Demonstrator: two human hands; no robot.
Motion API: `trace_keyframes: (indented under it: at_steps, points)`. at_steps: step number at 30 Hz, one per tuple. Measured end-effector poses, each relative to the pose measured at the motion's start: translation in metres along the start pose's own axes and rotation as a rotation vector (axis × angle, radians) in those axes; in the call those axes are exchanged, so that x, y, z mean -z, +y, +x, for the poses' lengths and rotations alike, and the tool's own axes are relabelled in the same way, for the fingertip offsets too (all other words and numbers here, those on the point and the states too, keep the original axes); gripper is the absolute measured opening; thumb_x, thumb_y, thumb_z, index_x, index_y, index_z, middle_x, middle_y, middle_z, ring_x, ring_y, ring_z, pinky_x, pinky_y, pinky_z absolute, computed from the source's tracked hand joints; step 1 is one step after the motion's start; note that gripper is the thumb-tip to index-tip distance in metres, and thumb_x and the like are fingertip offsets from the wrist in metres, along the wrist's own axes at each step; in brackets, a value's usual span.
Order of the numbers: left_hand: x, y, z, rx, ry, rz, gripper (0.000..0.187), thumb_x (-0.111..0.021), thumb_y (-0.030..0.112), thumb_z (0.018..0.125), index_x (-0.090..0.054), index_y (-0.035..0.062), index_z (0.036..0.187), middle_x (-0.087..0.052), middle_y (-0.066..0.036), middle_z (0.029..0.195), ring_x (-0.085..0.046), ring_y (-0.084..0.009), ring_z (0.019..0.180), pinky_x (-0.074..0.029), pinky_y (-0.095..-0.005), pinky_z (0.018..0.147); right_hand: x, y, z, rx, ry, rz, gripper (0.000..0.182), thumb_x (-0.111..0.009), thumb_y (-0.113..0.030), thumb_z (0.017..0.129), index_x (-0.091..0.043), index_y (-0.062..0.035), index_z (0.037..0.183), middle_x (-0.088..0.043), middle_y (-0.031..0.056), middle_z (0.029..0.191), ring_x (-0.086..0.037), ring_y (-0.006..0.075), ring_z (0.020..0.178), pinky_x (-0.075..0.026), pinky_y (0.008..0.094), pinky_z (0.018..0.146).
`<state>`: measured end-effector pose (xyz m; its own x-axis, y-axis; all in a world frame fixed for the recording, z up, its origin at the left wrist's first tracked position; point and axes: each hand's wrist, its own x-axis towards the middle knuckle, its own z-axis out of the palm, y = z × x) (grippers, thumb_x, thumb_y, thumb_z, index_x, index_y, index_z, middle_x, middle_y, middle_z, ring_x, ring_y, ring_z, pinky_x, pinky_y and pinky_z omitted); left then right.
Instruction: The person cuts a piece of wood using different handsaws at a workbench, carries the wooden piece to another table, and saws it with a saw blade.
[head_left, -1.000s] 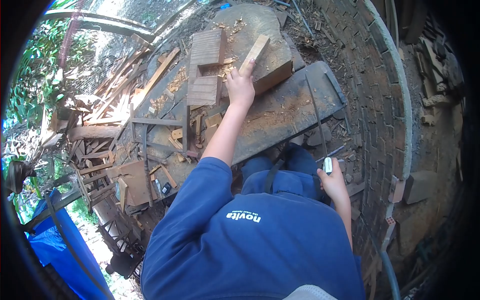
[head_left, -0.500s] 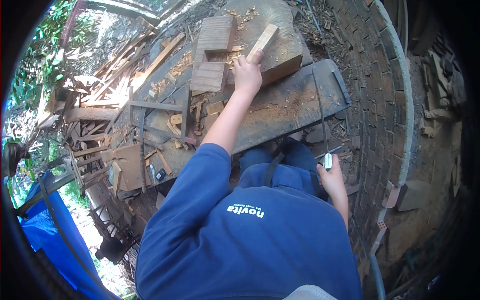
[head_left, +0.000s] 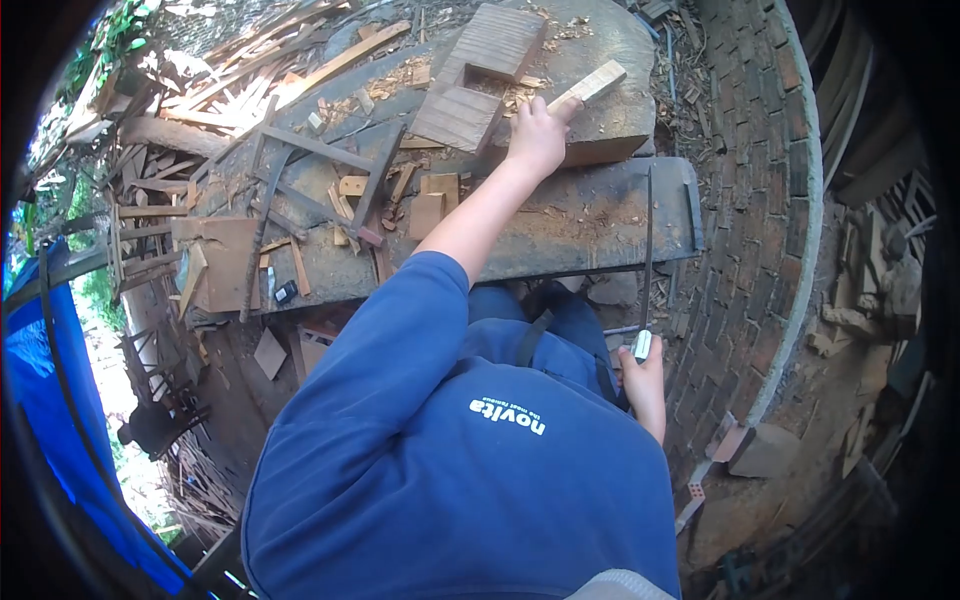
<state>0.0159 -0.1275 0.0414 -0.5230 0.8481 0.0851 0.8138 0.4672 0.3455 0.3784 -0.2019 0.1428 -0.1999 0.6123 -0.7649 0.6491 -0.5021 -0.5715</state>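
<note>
My left hand is closed around the near end of a short, pale wooden stick. The stick lies on a thick wooden slab strewn with shavings. Left of that hand rests a large wooden block with a square notch. Low on the right, my right hand grips the white handle of a long, thin, dark blade, pointing away from me and seen nearly edge-on. The blade's exact kind cannot be made out.
The dark workbench carries a wooden frame, small offcuts and a small black object. Scrap wood is piled at the far left. A brick strip runs along the right.
The view has shifted, so the bench and blocks appear farther right. My left hand still holds the stick on the slab. The blade in my right hand points more directly away.
</note>
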Motion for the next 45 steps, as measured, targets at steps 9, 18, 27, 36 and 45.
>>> trace_keyframes:
  at_steps: [9, 18, 27, 36, 45]
  points:
    - [0.017, -0.025, 0.011, 0.019, 0.144, 0.045, 0.043, -0.063, 0.026, 0.090, -0.057, 0.0202, 0.132, -0.041, -0.019, 0.137, -0.035, -0.0374, 0.126, -0.028, -0.0546, 0.105, -0.012, 0.022, 0.010, 0.028, 0.080, 0.068, 0.037, -0.060, -0.005, 0.090, -0.043, -0.0036, 0.123, -0.056, 0.0065, 0.080, -0.051, 0.0098, 0.055, -0.043, 0.0257, 0.046]
    - [0.067, -0.064, -0.106, 0.107, 0.335, -0.394, 0.019, -0.067, 0.020, 0.087, -0.056, 0.0068, 0.081, -0.058, -0.003, 0.068, -0.059, -0.0228, 0.059, -0.046, -0.0379, 0.054, -0.043, -0.005, 0.003, 0.717, 0.463, 0.329, 0.046, -0.055, 0.007, 0.090, -0.037, -0.0061, 0.130, -0.057, 0.0127, 0.104, -0.058, 0.0143, 0.083, -0.049, 0.0227, 0.064]
    - [0.168, -0.191, -0.312, 0.493, -0.507, -2.526, 0.041, -0.058, 0.003, 0.091, -0.034, 0.0151, 0.060, -0.026, 0.009, 0.054, -0.022, -0.0018, 0.040, -0.013, -0.0197, 0.033, -0.127, -0.072, 0.007, 1.159, -0.184, -0.099, 0.047, -0.064, 0.005, 0.086, -0.050, -0.0012, 0.130, -0.062, 0.0131, 0.103, -0.060, 0.0185, 0.090, -0.051, 0.0300, 0.080]
    - [0.242, -0.259, -0.401, 0.590, -0.373, -2.236, 0.042, -0.063, 0.004, 0.089, -0.037, 0.0134, 0.058, -0.030, 0.007, 0.053, -0.023, -0.0025, 0.042, -0.012, -0.0237, 0.036, -0.250, -0.072, -0.007, 1.055, -0.169, -0.978, 0.062, -0.069, -0.004, 0.072, -0.051, -0.0079, 0.131, -0.062, 0.0187, 0.112, -0.061, 0.0400, 0.104, -0.050, 0.0459, 0.085]
    - [0.107, -0.286, -0.333, 0.966, 0.129, -0.789, 0.031, -0.067, 0.029, 0.090, -0.063, -0.0004, 0.099, -0.067, -0.017, 0.092, -0.065, -0.0299, 0.090, -0.051, -0.0403, 0.078, -0.334, -0.069, 0.074, 0.792, 0.151, -1.090, 0.058, -0.070, -0.025, 0.087, -0.042, -0.0069, 0.134, -0.059, 0.0265, 0.112, -0.061, 0.0438, 0.103, -0.049, 0.0483, 0.087]
